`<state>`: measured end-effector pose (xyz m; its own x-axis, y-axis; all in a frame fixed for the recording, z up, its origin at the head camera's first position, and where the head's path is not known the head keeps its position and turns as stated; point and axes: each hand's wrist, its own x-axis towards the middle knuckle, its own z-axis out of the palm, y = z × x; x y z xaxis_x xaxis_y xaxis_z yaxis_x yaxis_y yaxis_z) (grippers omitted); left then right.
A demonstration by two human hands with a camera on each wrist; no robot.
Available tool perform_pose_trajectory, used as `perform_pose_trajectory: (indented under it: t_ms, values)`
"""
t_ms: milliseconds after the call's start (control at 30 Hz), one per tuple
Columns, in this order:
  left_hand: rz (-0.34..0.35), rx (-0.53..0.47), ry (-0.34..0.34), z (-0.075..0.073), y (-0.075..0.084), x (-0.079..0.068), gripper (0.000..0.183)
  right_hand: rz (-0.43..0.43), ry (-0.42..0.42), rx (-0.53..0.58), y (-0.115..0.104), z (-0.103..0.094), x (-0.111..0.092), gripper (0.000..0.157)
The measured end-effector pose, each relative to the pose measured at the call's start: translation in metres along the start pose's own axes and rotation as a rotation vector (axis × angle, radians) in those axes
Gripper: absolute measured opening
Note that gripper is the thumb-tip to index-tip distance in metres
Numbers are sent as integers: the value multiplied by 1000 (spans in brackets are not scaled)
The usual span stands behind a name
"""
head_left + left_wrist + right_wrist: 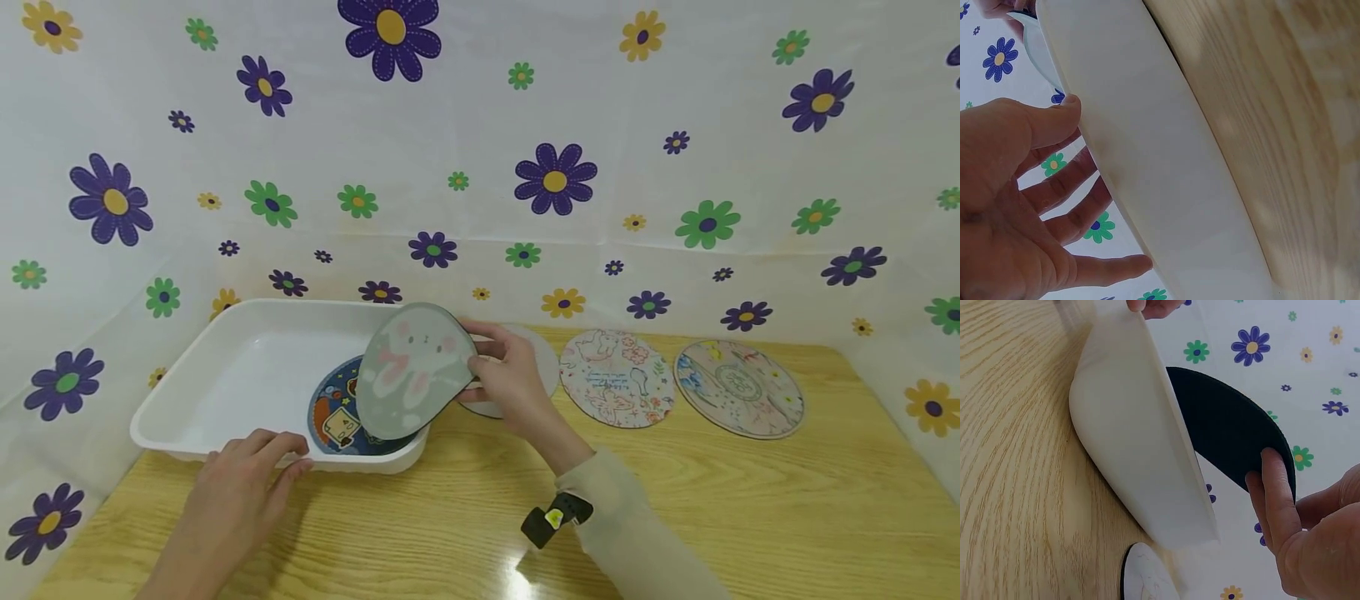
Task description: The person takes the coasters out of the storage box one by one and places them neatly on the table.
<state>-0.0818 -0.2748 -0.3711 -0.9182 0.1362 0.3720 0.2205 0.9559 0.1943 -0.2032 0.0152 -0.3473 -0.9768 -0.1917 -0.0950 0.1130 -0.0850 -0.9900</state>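
My right hand (510,375) pinches the right edge of a round grey mouse pad (416,367) printed with a white bunny, thumb on the printed face. The pad is tilted over the right end of a white plastic tub (202,375); its dark underside (1229,419) shows in the right wrist view. Beneath it, a dark blue round mouse pad (337,417) with cartoon figures lies in the tub, partly covered. My left hand (243,479) holds the tub's near rim, its thumb (1060,122) on the edge and several fingers reaching behind it.
Right of the tub, a pale round pad (543,358), partly behind my right hand, lies in a row with a pink-patterned pad (617,379) and a floral pad (738,387) on the wooden table (675,500). A flower-printed white cloth (480,125) hangs behind.
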Motion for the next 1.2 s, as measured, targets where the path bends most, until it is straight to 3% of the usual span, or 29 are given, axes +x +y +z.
perform_pose_trajectory:
  t_ms: [233,700,1033,1200]
  values:
    - [-31,-6,-49,-2,2,-1,15,-5,3,15,-4,-4,-8,50]
    - [-15,-4,-32,-1,0,0,14,-19,25,61,-5,-17,-22,50]
    - [6,0,31,3,0,-1,17,-7,98,102,-1,-37,-30,50]
    - [11,4,27,3,-1,-2,18,19,134,118,2,-48,-36,49]
